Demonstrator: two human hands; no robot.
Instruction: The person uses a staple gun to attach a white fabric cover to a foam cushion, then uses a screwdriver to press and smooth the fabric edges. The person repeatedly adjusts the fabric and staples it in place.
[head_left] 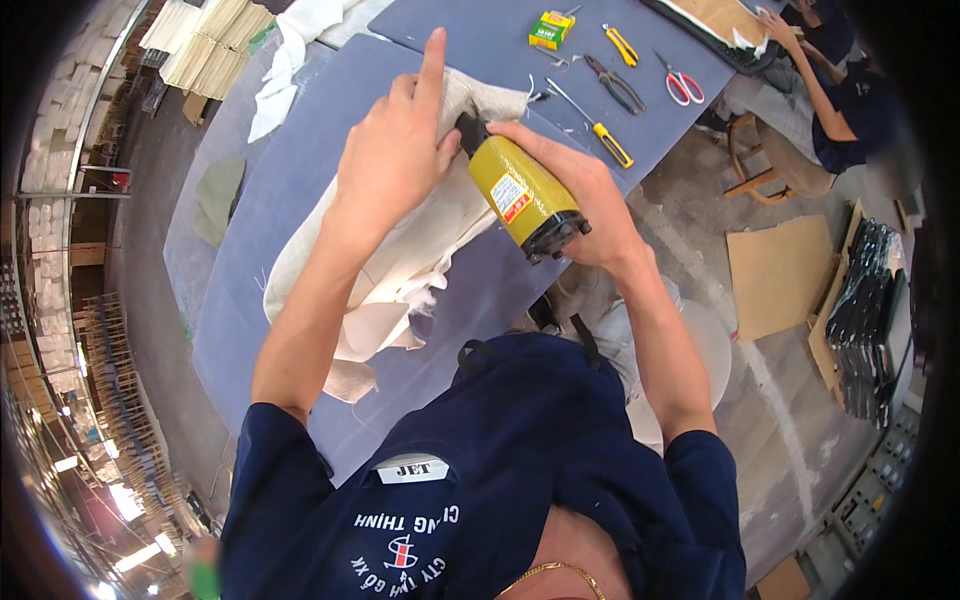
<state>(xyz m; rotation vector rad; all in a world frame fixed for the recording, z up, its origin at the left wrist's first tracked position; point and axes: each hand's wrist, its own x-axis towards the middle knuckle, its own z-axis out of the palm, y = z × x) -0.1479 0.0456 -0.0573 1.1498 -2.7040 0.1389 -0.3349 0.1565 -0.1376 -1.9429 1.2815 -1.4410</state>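
right hand (pixel 590 195) clamped around the yellow tool (pixel 520 190); left hand (pixel 390 150) apart from it, just beside the tool's dark nose, index finger stretched out straight. from my distant seat i cannot tell whether the other left fingers pinch the cloth under them.

largest on my feed, the blue-grey table (pixel 300 150) spreads beyond the yellow tool and to its left. on it lies the piece covered in beige and white cloth (pixel 375 275), at the tool's nose and running down to its left, its white edges loose and ragged. past the tool, up to its right, i see the yellow-handled screwdriver (pixel 611 144) nearest, then dark-handled pliers (pixel 612 80), red-handled scissors (pixel 674 73) farther right, a small green and yellow box (pixel 551 30) and a yellow cutter (pixel 621 46).
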